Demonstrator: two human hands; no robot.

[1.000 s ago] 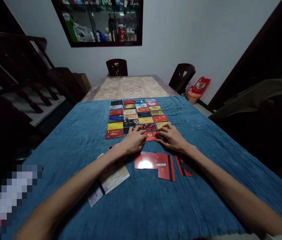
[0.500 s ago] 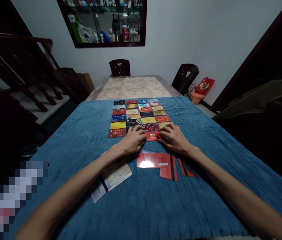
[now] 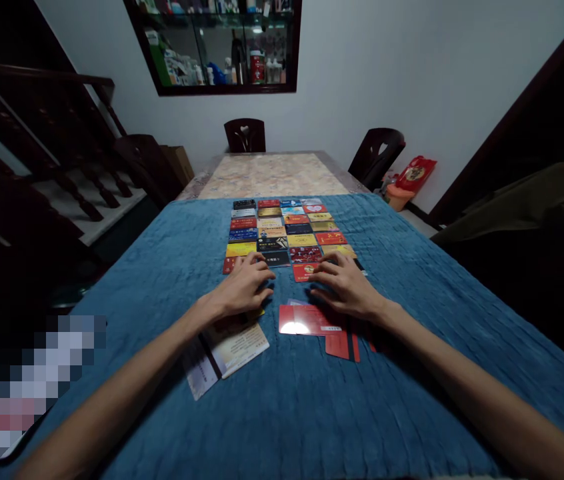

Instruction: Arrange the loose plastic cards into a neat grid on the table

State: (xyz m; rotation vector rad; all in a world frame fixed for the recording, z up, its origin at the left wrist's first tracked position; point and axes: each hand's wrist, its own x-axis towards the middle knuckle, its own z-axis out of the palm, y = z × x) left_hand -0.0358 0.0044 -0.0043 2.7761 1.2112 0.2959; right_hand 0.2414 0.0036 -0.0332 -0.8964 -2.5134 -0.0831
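Several plastic cards lie in a close grid of rows and four columns on a blue cloth [image 3: 162, 280]. Over the near left corner of the grid is my left hand [image 3: 247, 285], fingers apart, partly covering a dark red card [image 3: 229, 265] beside a black card [image 3: 277, 259]. My right hand [image 3: 345, 283] hovers or rests at the near right, fingers spread, its tips beside a red card with a gold emblem [image 3: 304, 272]. Below it lie loose red cards [image 3: 307, 320], partly overlapping. Pale cards [image 3: 239, 350] lie under and beside my left wrist.
A patterned tabletop [image 3: 272, 175] continues beyond the cloth. Dark wooden chairs [image 3: 245, 135] stand around the far end. A red bag [image 3: 416, 173] sits by the wall at right. A pixelated object [image 3: 37, 387] lies at the near left.
My left hand has moved left, away from the red emblem card, uncovering the black card. My right hand has shifted slightly nearer to me, and the view has turned a little left.
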